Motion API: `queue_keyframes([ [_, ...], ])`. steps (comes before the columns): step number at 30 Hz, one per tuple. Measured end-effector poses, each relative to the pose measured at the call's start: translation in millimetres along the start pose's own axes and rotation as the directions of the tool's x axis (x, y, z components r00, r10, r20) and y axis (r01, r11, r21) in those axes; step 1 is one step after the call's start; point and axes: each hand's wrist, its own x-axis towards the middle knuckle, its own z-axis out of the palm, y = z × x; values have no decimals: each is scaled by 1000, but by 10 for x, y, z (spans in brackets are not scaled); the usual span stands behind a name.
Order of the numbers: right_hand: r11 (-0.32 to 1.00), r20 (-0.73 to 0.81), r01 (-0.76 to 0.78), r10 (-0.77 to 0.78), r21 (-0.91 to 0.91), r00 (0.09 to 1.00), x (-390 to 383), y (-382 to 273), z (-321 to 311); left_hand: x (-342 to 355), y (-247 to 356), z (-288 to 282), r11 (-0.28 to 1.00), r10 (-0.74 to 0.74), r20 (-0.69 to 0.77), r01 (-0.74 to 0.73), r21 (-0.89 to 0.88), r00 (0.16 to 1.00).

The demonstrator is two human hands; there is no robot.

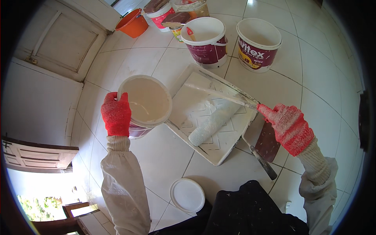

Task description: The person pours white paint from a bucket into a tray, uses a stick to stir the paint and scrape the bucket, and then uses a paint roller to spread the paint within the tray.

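Note:
My left hand [116,114], in a red glove, is closed on the rim of a paint bucket [127,86] with pale, cream-coloured contents. I cannot tell whether the bucket rests on the floor. My right hand [288,127], also red-gloved, grips the end of a long paint-coated stick [223,93], its far end over the white paint tray [184,76]. Wet white paint coats the tray's ridged bed. A paint roller [215,123] lies in it, and its dark handle [266,166] sticks out past the near right edge, below my right hand.
Two maroon-and-white buckets [207,53] [259,47] stand beyond the tray, the left one with a red-handled tool inside. An orange bucket [132,24] and several other containers are farther back. A round white lid [187,195] lies near me. A brown board [267,143] sits beside the tray.

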Motion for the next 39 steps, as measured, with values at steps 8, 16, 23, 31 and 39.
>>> queue_keyframes([
  [8, 999, -30, 15, -16, -33, 999, -19, -29, 63, -59, -520, -122, 981, -167, -79, 157, -114, 983],
  [16, 993, -3, -17, 17, 120, 1000, -52, -45, 74, -256, -1019, -228, 785, -449, 7, 398, -475, 893],
  [23, 979, -118, 42, -18, 201, 993, -67, 81, 201, -308, -977, -207, 761, -443, 74, 418, -496, 894],
  [31, 873, 27, -73, 68, 482, 997, 89, 333, 223, -382, -914, -193, 790, -433, 73, 417, -450, 899],
  [39, 758, -10, -319, 394, 569, 919, 306, 393, 488, -480, -807, -247, 800, -420, 96, 418, -429, 902],
])
